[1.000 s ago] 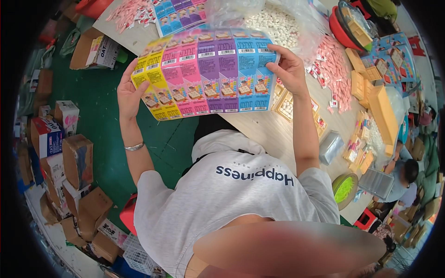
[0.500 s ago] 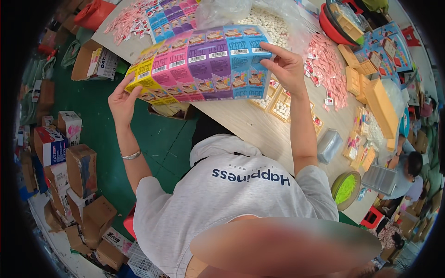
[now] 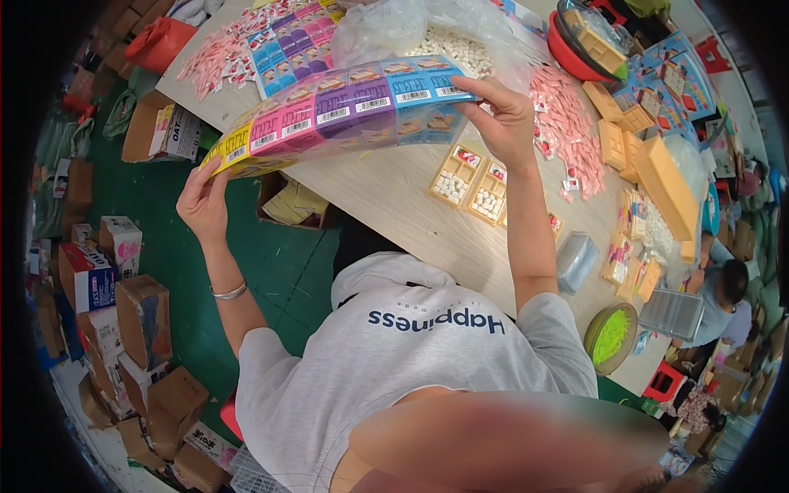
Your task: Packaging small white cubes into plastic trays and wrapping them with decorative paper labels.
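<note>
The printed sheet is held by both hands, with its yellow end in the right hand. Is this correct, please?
Not quite: in the head view, the printed sheet has its yellow end in the left hand, not the right hand. Both hands do hold it.

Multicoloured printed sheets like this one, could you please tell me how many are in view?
2: a held sheet stretched between the left hand and right hand, and a flat sheet on the table beyond. More may be hidden underneath.
</note>
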A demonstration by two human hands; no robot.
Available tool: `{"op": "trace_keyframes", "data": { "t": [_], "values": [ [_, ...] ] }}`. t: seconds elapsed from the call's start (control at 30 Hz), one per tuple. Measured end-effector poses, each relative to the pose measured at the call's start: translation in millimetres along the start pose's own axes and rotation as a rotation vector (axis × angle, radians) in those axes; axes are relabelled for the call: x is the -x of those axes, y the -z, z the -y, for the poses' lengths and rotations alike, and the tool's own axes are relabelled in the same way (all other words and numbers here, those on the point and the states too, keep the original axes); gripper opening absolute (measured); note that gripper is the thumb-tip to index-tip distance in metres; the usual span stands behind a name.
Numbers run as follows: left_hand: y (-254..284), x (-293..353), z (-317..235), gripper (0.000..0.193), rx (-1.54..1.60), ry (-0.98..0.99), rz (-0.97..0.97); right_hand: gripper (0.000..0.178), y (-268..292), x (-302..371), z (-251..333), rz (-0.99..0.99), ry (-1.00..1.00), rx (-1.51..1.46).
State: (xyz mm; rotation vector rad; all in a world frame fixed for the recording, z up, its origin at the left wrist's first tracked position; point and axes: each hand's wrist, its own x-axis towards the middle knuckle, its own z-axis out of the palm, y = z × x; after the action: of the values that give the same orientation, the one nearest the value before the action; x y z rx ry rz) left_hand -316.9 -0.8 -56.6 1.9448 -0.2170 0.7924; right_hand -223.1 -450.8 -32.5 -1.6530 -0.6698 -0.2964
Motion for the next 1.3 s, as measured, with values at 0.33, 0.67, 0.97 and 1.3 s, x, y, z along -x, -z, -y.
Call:
{"op": "trace_keyframes", "data": {
  "t": [0.33,0.67,0.97,1.3],
  "values": [
    [0.3,-4.7,-9.1,0.024,-0.091,-0.109,-0.045,0.036,0.2,-6.5,12.7,-0.060,0.079,0.087],
    [-1.5,-16.6,-27.5,0.006,-0.123,-0.291,-0.206,0.020,0.1,-11.2,25.1,-0.157,0.127,0.135],
    [-5.3,-11.6,-33.5,0.008,0.132,-0.214,-0.227,0.018,0.4,-1.5,43.7,-0.190,0.101,0.094],
    [-3.5,3.2,-55.9,0.012,-0.675,-0.752,-0.325,0.022,26.8,16.4,28.2,-0.240,0.375,0.151]
  ]
}}
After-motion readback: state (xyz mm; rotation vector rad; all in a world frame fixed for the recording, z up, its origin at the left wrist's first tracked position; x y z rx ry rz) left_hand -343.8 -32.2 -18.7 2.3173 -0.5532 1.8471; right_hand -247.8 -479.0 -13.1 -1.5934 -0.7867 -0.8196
